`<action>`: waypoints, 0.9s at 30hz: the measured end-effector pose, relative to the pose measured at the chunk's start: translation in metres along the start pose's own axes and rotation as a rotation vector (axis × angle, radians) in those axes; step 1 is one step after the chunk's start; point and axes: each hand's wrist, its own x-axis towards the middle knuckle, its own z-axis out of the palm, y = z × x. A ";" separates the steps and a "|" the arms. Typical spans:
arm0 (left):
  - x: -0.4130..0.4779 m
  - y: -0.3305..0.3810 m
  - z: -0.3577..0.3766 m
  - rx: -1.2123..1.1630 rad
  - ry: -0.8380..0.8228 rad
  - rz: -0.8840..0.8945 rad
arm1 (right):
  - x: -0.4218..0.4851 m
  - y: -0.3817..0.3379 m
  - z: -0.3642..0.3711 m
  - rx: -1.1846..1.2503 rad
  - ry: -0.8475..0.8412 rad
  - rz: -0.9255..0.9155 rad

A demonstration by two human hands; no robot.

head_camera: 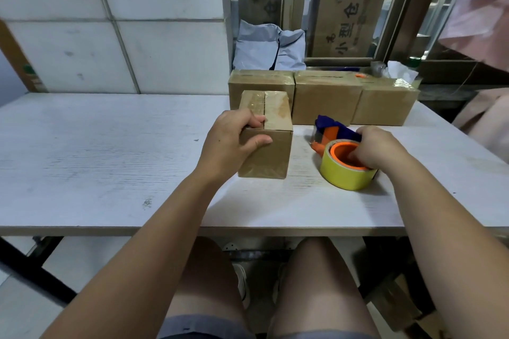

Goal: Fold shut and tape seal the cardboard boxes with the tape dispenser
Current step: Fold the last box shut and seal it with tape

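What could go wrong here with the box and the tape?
The left hand grips the small box only at its top edge, so it might tip or slide under the tape's pull. The right hand holds the tape dispenser by its roll, fingers inside the core; that grip may slip.

The left hand [234, 140] grips a taped cardboard box [265, 140] while the right hand [377, 147] holds the tape dispenser [341, 157].

Brown boxes [297, 96]; yellow tape roll [341, 173]; orange-and-blue dispenser [330, 132]; white table [110, 159]
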 end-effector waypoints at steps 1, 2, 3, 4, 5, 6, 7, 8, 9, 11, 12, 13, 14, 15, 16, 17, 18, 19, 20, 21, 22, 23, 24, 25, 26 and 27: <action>0.001 -0.003 0.001 0.016 -0.002 0.014 | -0.001 0.000 -0.001 0.029 0.012 -0.013; 0.001 -0.004 0.002 0.016 0.001 0.007 | -0.003 0.001 -0.001 0.069 0.029 -0.027; 0.001 -0.005 0.003 0.006 0.008 -0.013 | -0.005 0.002 -0.001 0.118 0.052 -0.042; 0.002 -0.004 0.004 -0.005 0.018 -0.035 | -0.007 0.002 -0.001 0.170 0.080 -0.057; 0.002 -0.003 0.006 -0.017 0.027 -0.058 | -0.009 0.002 -0.001 0.221 0.109 -0.069; 0.003 -0.002 0.009 -0.031 0.032 -0.079 | -0.011 0.002 -0.001 0.272 0.137 -0.080; 0.005 -0.002 0.011 -0.047 0.033 -0.094 | -0.013 0.001 0.000 0.324 0.160 -0.090; 0.005 0.000 0.013 -0.059 0.028 -0.107 | -0.016 -0.002 0.000 0.380 0.177 -0.101; 0.006 0.002 0.014 -0.065 0.022 -0.121 | -0.018 -0.004 0.001 0.436 0.194 -0.111; 0.006 0.008 0.018 0.002 0.066 -0.125 | -0.025 -0.010 0.001 0.539 0.231 -0.133; 0.006 0.012 0.021 0.066 0.115 -0.102 | -0.028 -0.014 0.000 0.580 0.252 -0.146; 0.005 0.019 0.023 0.110 0.174 -0.068 | -0.032 -0.017 0.000 0.613 0.276 -0.160; 0.007 0.027 0.024 0.114 0.225 -0.038 | -0.036 -0.020 -0.001 0.643 0.305 -0.177; 0.008 0.037 0.025 0.077 0.247 -0.023 | -0.040 -0.023 -0.002 0.672 0.339 -0.196; 0.011 0.049 0.025 0.015 0.241 -0.023 | -0.045 -0.025 -0.002 0.698 0.379 -0.216; 0.015 0.059 0.026 -0.059 0.206 -0.047 | -0.049 -0.027 -0.001 0.724 0.421 -0.235; 0.019 0.069 0.027 -0.136 0.143 -0.094 | -0.052 -0.030 0.000 0.751 0.463 -0.255; 0.024 0.079 0.028 -0.209 0.066 -0.163 | -0.056 -0.031 0.001 0.779 0.497 -0.274; 0.028 0.087 0.030 -0.287 -0.004 -0.237 | -0.059 -0.034 0.002 0.803 0.529 -0.299; 0.032 0.093 0.033 -0.368 -0.048 -0.298 | -0.062 -0.035 0.003 0.819 0.566 -0.332; 0.034 0.098 0.036 -0.437 -0.057 -0.342 | -0.064 -0.037 0.004 0.819 0.608 -0.370; 0.035 0.101 0.039 -0.482 -0.035 -0.373 | -0.066 -0.038 0.004 0.807 0.648 -0.404; 0.037 0.102 0.041 -0.510 0.002 -0.399 | -0.068 -0.039 0.004 0.788 0.682 -0.430; 0.038 0.102 0.043 -0.538 0.042 -0.425 | -0.069 -0.040 0.004 0.769 0.708 -0.444; 0.039 0.102 0.044 -0.567 0.079 -0.453 | -0.071 -0.039 0.002 0.759 0.725 -0.447; 0.040 0.100 0.046 -0.595 0.110 -0.480 | -0.072 -0.039 0.002 0.759 0.733 -0.442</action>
